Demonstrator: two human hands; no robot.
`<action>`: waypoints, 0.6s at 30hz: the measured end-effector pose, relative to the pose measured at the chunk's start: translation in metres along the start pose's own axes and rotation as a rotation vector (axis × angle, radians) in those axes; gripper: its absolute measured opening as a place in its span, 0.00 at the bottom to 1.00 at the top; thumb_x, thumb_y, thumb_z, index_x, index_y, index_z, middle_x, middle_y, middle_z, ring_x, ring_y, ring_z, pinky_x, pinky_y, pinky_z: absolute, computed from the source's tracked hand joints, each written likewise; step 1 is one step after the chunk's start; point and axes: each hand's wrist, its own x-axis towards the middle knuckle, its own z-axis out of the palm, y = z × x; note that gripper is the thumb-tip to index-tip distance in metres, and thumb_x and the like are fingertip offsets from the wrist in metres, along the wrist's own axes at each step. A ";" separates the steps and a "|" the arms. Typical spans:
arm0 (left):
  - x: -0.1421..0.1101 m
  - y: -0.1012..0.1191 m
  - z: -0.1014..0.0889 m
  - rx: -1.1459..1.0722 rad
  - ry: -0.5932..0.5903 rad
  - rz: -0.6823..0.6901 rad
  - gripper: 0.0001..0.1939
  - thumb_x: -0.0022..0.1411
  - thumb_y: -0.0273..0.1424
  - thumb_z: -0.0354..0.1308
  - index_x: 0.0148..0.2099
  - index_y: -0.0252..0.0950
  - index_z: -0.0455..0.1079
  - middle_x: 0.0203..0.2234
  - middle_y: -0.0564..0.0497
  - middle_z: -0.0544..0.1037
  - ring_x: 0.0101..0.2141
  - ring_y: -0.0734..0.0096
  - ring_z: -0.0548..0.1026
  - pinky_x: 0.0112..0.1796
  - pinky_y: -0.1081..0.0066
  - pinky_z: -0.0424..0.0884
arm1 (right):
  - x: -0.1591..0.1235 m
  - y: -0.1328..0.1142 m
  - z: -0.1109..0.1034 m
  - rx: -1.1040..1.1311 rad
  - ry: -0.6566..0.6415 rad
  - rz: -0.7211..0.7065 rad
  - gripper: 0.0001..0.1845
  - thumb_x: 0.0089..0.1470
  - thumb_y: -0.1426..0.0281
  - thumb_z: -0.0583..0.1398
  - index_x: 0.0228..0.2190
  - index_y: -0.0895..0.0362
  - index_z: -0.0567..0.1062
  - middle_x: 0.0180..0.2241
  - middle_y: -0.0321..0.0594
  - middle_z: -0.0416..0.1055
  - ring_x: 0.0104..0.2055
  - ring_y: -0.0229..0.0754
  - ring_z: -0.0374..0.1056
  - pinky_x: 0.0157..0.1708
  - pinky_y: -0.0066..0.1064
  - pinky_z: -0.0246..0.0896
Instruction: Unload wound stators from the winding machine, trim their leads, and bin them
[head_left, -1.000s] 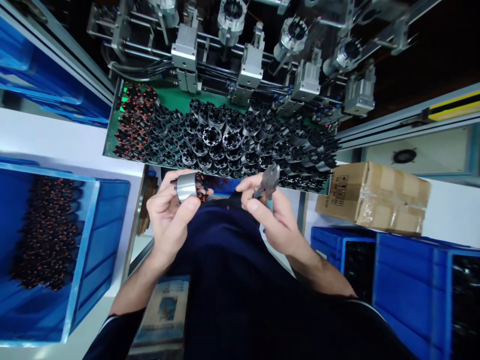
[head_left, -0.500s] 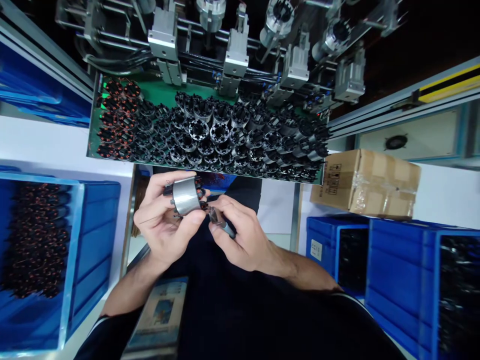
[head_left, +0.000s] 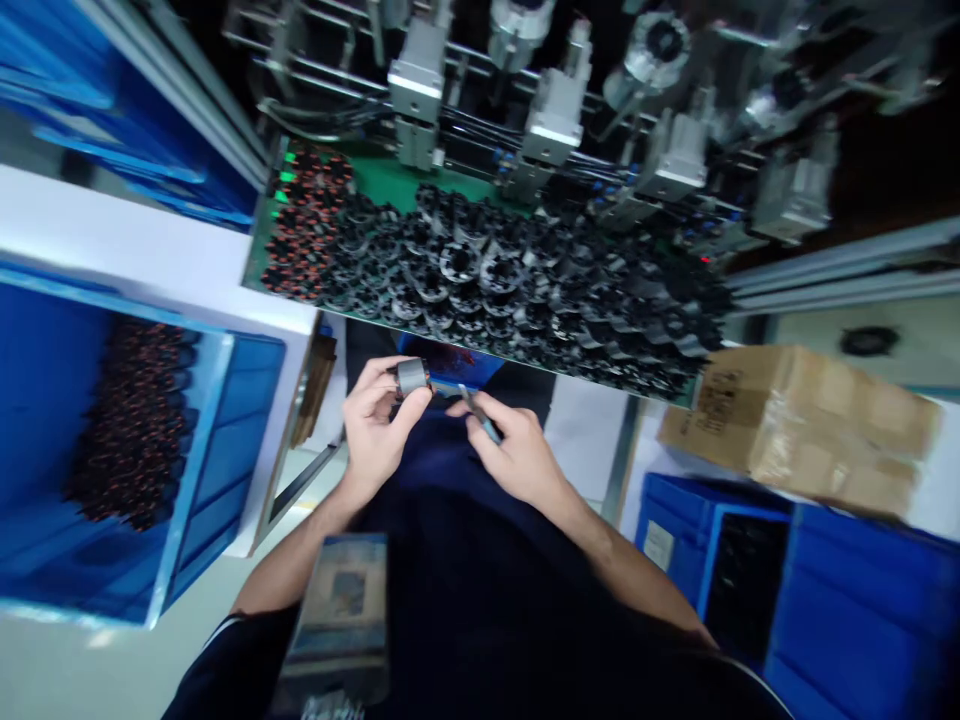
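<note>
Our left hand [head_left: 376, 425] is closed around a metal ring part [head_left: 412, 376], and our right hand [head_left: 517, 445] grips the pliers [head_left: 484, 418] just beside it, below the green desk [head_left: 390, 182].

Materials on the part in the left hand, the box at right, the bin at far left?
Part: band looks like bare metal, satin grey; dark ends possibly plastic, too blurred to settle.
Box: brown cardboard, matte, shiny tape patches.
Bin: probably molded plastic, semi-gloss blue, ribbed wall.
</note>
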 end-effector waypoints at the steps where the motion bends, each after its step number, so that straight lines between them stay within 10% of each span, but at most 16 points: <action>1: -0.003 -0.008 -0.014 -0.005 0.018 -0.066 0.14 0.77 0.46 0.77 0.45 0.41 0.91 0.49 0.43 0.89 0.46 0.61 0.88 0.45 0.63 0.88 | -0.002 0.009 0.000 -0.028 -0.001 0.063 0.18 0.74 0.62 0.62 0.53 0.52 0.90 0.43 0.40 0.91 0.34 0.41 0.78 0.46 0.34 0.74; 6: -0.009 -0.020 -0.151 0.304 0.225 -0.027 0.20 0.73 0.52 0.78 0.41 0.40 0.87 0.43 0.43 0.87 0.51 0.55 0.86 0.55 0.57 0.85 | -0.014 0.061 -0.004 -0.136 0.030 0.234 0.29 0.73 0.47 0.61 0.54 0.54 0.91 0.30 0.36 0.81 0.26 0.41 0.65 0.35 0.36 0.68; 11: 0.007 -0.035 -0.305 0.921 0.307 -0.146 0.22 0.75 0.54 0.73 0.50 0.39 0.87 0.62 0.39 0.85 0.59 0.48 0.84 0.67 0.49 0.80 | -0.008 0.083 -0.003 -0.214 -0.019 0.238 0.32 0.70 0.43 0.61 0.54 0.53 0.90 0.34 0.39 0.85 0.27 0.43 0.69 0.36 0.38 0.71; 18: 0.011 -0.123 -0.377 1.289 -0.099 -0.445 0.27 0.78 0.54 0.61 0.52 0.37 0.90 0.69 0.31 0.77 0.69 0.34 0.69 0.72 0.40 0.67 | 0.017 0.049 0.009 -0.321 -0.114 0.146 0.29 0.69 0.44 0.61 0.51 0.50 0.90 0.40 0.43 0.91 0.32 0.47 0.79 0.46 0.40 0.78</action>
